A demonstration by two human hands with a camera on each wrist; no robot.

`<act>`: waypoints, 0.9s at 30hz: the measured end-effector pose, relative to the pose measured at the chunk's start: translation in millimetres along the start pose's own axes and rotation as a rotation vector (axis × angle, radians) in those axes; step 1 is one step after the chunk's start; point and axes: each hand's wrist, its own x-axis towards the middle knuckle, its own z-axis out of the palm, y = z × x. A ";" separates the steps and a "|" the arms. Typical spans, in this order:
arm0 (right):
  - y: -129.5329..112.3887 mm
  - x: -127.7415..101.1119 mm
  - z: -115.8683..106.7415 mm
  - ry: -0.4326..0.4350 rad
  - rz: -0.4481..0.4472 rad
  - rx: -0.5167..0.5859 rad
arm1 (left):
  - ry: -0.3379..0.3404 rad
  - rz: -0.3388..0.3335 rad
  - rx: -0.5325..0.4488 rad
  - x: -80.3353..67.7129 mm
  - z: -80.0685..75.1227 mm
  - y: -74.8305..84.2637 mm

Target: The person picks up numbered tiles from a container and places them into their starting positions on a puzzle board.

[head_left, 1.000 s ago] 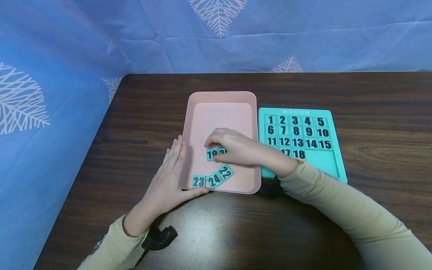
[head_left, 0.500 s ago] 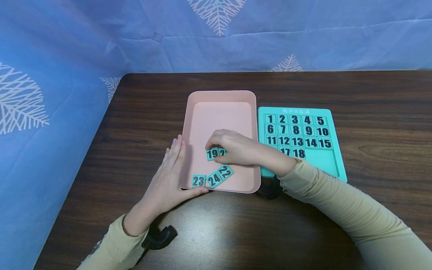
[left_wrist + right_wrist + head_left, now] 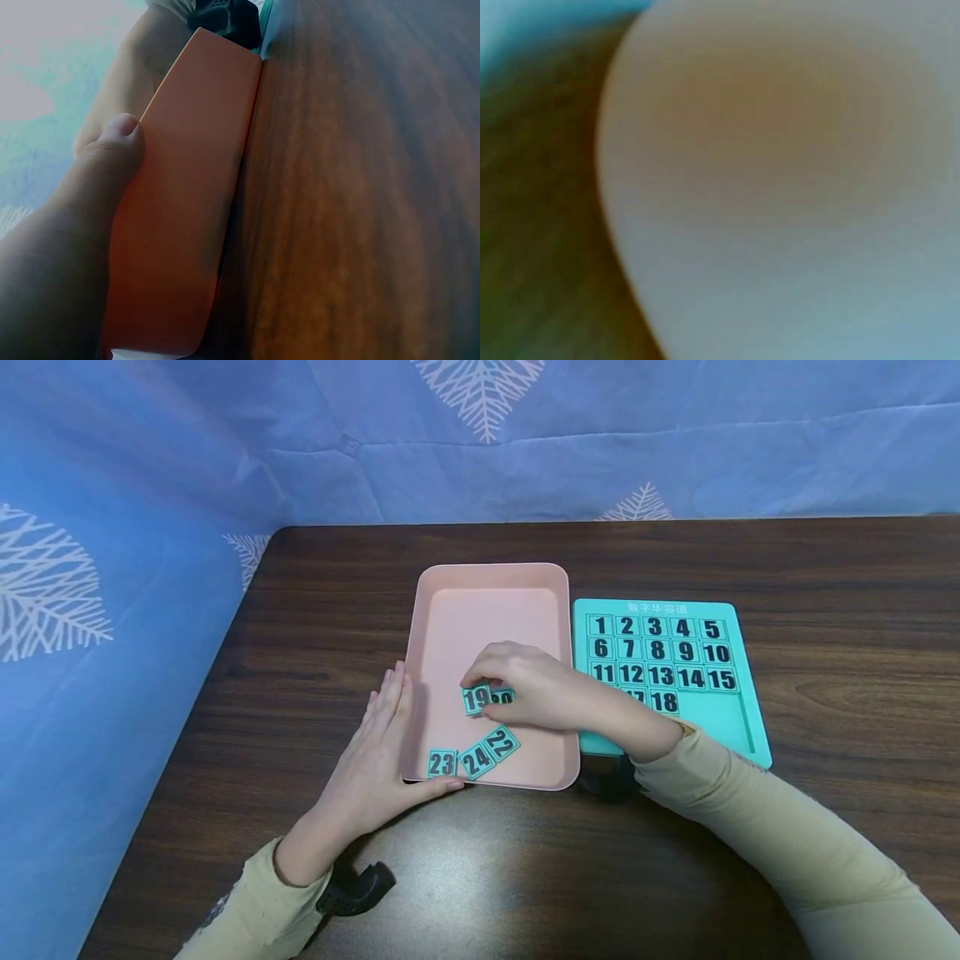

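In the head view my right hand (image 3: 536,687) is over the pink tray (image 3: 495,578), pinching the number tile 19 (image 3: 476,699) between thumb and fingers. Tile 20 (image 3: 502,697) lies beside it, partly covered by the hand. Nearer the tray's front wall are tile 23 (image 3: 442,763), tile 24 (image 3: 476,760) and tile 22 (image 3: 501,742). My left hand (image 3: 371,772) rests against the tray's near left corner, fingers straight along its side. In the left wrist view the thumb (image 3: 124,139) touches the tray's outer wall (image 3: 191,172). Only blurred skin and sleeve fill the right wrist view.
Just right of the tray lies a teal number board (image 3: 720,722) with rows of tiles in order. Its lowest row shows 18 (image 3: 664,702), and my right forearm covers part of it. Dark wooden table (image 3: 337,585) surrounds both, with a blue patterned cloth (image 3: 360,477) behind.
Tile 19 has come slightly to the right and tilted in my right hand's fingers, and tile 20 now shows partly behind it. My right hand shifted a little right; the left has stayed still.
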 end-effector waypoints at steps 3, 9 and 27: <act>0.0 -9.3 -6.8 0.019 -0.002 -0.012 | -0.001 0.000 -0.001 0.3 0.4 0.0; 5.9 -34.1 -24.0 0.021 0.051 -0.020 | -0.010 -0.009 0.009 0.3 0.0 0.1; 30.4 -128.8 -65.2 0.145 0.227 -0.222 | -0.017 -0.032 0.007 0.5 -0.5 1.1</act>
